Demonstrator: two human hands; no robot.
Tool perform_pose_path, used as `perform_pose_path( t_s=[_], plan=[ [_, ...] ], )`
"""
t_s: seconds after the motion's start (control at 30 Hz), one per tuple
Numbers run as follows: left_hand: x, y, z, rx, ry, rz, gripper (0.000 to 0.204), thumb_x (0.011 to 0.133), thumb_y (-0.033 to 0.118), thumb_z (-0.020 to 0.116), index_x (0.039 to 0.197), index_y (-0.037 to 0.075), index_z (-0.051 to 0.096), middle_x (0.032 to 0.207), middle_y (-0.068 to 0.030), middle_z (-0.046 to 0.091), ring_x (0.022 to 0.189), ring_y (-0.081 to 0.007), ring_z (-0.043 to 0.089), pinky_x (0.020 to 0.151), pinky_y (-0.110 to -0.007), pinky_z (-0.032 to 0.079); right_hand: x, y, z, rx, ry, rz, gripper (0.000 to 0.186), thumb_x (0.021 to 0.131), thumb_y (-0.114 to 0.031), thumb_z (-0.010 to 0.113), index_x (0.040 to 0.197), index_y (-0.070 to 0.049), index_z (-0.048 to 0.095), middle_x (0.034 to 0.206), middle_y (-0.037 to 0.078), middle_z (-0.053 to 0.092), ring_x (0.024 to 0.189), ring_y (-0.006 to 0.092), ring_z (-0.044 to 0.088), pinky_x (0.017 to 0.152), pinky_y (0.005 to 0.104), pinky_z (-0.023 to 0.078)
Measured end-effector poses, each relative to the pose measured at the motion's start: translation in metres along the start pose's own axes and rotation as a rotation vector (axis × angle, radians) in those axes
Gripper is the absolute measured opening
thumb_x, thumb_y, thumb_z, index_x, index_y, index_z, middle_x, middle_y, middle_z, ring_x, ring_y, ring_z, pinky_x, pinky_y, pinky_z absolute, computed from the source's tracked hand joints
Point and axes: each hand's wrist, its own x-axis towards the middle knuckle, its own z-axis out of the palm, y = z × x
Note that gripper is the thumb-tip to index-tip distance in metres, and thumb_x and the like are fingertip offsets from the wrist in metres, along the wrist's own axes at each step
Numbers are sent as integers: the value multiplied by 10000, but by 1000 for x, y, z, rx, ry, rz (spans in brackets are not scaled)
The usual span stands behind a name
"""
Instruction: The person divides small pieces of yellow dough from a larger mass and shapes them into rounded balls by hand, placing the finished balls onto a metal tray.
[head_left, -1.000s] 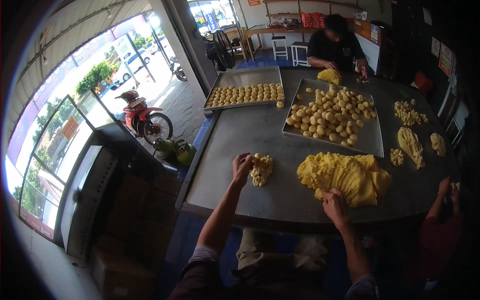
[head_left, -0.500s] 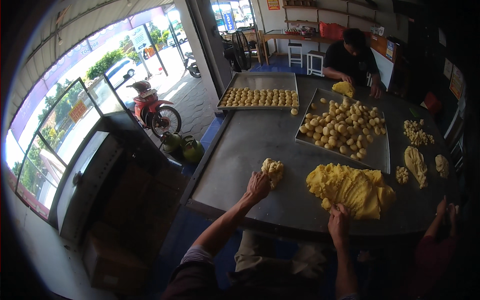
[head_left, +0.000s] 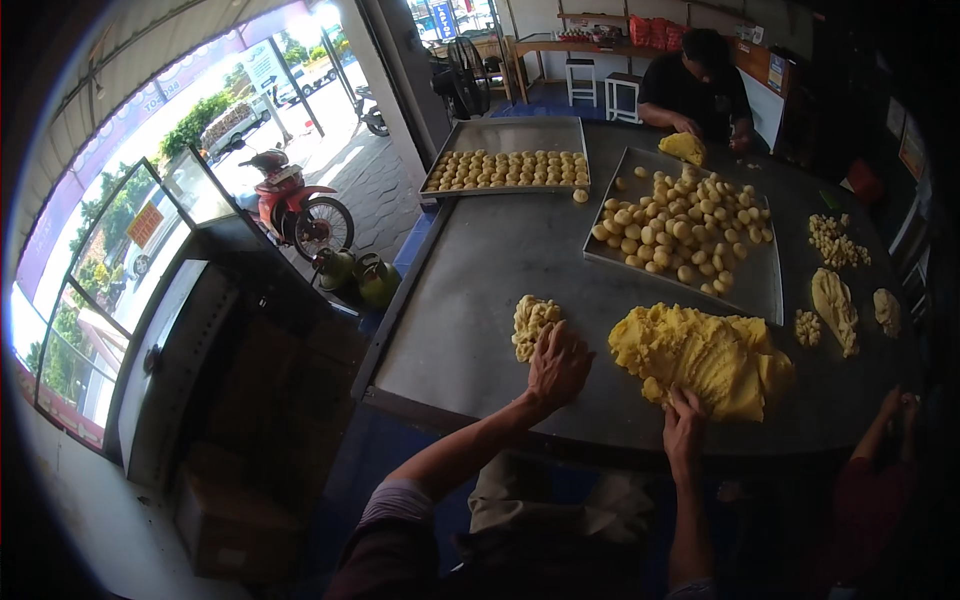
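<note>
My left hand [head_left: 560, 368] reaches over the steel table, its fingers stretched and somewhat apart. It is at the near right side of a small heap of pale dough pieces [head_left: 532, 326], and its fingertips touch or nearly touch them. My right hand [head_left: 684, 425] is at the near edge of a big yellow mass of soft dough or filling [head_left: 700, 355]. Its fingers are curled against the mass, closed on a bit of it. Beside those fingers a small yellow lump [head_left: 653, 389] sticks out from the edge.
A tray of loose round balls [head_left: 680, 235] lies beyond the yellow mass; another tray [head_left: 510, 135] holds balls in rows. Dough lumps [head_left: 834, 310] lie at the right. A person [head_left: 690, 90] works across the table, and another person's hands [head_left: 895, 405] show at the right edge.
My left hand has moved rightward from on top of the pale dough heap to its near right side, and its fingers have opened. My right hand stays at the yellow mass. The view has shifted slightly.
</note>
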Motion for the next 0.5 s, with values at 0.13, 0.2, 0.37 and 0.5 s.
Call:
perform_pose_path(
  t_s=[0.13, 0.2, 0.37, 0.5],
  plan=[
    [4, -10, 40, 16, -81, 45, 444, 885, 316, 614, 1174, -16, 558, 1238, -218, 471, 1303, -379, 377, 1134, -636, 214, 8, 7, -1, -120, 27, -131, 362, 848, 31, 625, 1201, -16, 691, 1053, 191, 630, 1067, 365, 590, 928, 404, 491],
    [14, -8, 38, -107, -173, -17, 494, 850, 308, 636, 1193, -30, 528, 1264, -235, 431, 1314, -381, 364, 1138, -663, 174, 7, 11, -6, -281, 18, -224, 377, 792, 52, 651, 1157, -23, 711, 946, 168, 572, 976, 317, 581, 885, 401, 498],
    [1, -11, 29, -129, -118, 250, 529, 828, 296, 644, 1206, -40, 490, 1245, -219, 437, 1285, -380, 385, 1145, -642, 163, 9, 7, -34, -188, -51, -126, 413, 822, 67, 630, 1234, 31, 633, 1059, 181, 497, 985, 345, 571, 873, 418, 508],
    [10, -11, 17, -116, -106, 124, 329, 844, 235, 618, 1066, -2, 563, 1114, -161, 504, 1137, -338, 475, 1069, -585, 257, -20, 0, -22, -256, -27, -44, 524, 850, 94, 583, 1366, 61, 500, 1358, 243, 446, 1240, 388, 511, 971, 401, 516]
  ],
)
